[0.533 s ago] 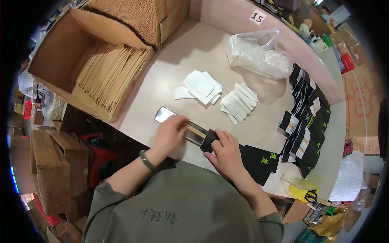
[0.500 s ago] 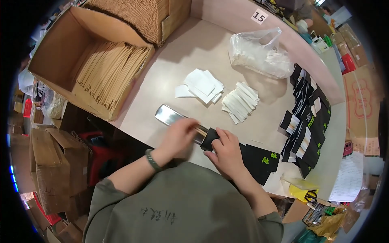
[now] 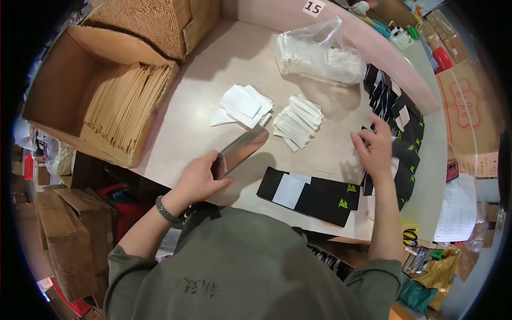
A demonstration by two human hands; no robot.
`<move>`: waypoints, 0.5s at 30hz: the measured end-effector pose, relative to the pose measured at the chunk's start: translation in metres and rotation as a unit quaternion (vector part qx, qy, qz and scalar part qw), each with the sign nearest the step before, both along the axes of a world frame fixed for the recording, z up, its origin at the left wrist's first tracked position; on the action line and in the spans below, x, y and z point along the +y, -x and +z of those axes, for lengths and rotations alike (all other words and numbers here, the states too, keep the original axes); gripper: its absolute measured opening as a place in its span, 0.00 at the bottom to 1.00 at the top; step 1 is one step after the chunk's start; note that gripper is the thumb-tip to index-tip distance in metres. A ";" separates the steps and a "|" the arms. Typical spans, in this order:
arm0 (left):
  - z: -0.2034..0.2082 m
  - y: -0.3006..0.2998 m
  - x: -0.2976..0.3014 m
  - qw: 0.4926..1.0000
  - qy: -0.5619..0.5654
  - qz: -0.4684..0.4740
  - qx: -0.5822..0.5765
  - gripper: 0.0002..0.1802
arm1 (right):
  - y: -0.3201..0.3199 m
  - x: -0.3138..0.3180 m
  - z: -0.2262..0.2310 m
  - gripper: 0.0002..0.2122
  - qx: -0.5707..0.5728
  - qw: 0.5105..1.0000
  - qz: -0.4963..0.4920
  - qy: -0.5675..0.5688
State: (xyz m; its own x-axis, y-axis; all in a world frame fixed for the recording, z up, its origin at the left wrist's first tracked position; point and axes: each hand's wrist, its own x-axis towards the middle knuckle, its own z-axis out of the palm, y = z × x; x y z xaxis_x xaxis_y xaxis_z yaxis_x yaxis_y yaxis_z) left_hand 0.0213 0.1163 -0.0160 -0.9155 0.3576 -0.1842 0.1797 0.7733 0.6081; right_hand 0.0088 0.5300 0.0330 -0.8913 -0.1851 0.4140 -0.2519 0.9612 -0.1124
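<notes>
Head view: the left hand (image 3: 194,181) holds a long, shiny metal trough (image 3: 242,149) by its near end, the fingers and thumb closed around it. The trough slants up and away to the right, raised off the counter (image 3: 186,120), with its shadow falling just to its right. A green bracelet (image 3: 169,210) circles the left wrist.

The right hand (image 3: 377,152) is well apart from the left, beside the heap of black sleeves (image 3: 410,152) along the right side of the counter. Its fingers are spread wide and hold nothing that can be seen; whether they touch the heap cannot be told. Between the hands, near the front edge, lies a stack of black sleeves (image 3: 325,205) with green marks, and a white slip (image 3: 292,184) rests on it.

Beyond the trough, a pile of white papers (image 3: 241,105) lies just left of a pile of narrow white strips (image 3: 298,121). A clear plastic bag (image 3: 320,58) with white contents stands behind them. At the left, an open cardboard box (image 3: 58,74) holds thin wooden sticks (image 3: 125,106), and just behind it is a second box (image 3: 202,24) packed with upright sticks.
</notes>
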 end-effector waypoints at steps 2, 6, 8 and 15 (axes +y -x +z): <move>-0.003 -0.011 0.002 0.970 -0.149 -0.073 -0.176 0.20 | -0.027 -0.015 -0.014 0.12 -0.063 0.998 -0.003 0.017; -0.018 -0.036 0.045 0.893 -0.293 -0.287 -0.185 0.18 | -0.075 -0.091 -0.100 0.23 -0.130 0.941 0.308 -0.057; -0.003 -0.041 0.064 0.890 -0.312 -0.265 -0.201 0.17 | -0.063 -0.116 -0.086 0.22 -0.174 0.942 0.285 0.018; -0.012 -0.023 0.022 0.998 -0.033 -0.002 -0.057 0.23 | -0.070 -0.154 -0.051 0.17 -0.308 0.944 0.020 0.117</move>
State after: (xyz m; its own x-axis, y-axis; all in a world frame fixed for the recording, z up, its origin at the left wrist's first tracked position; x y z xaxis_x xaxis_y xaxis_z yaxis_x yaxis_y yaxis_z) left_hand 0.0446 0.1386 -0.0280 -0.8881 0.3769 -0.2632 0.1097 0.7297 0.6749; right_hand 0.0790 0.3759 -0.0180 -0.9703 -0.1912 -0.1479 -0.1044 0.8832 -0.4572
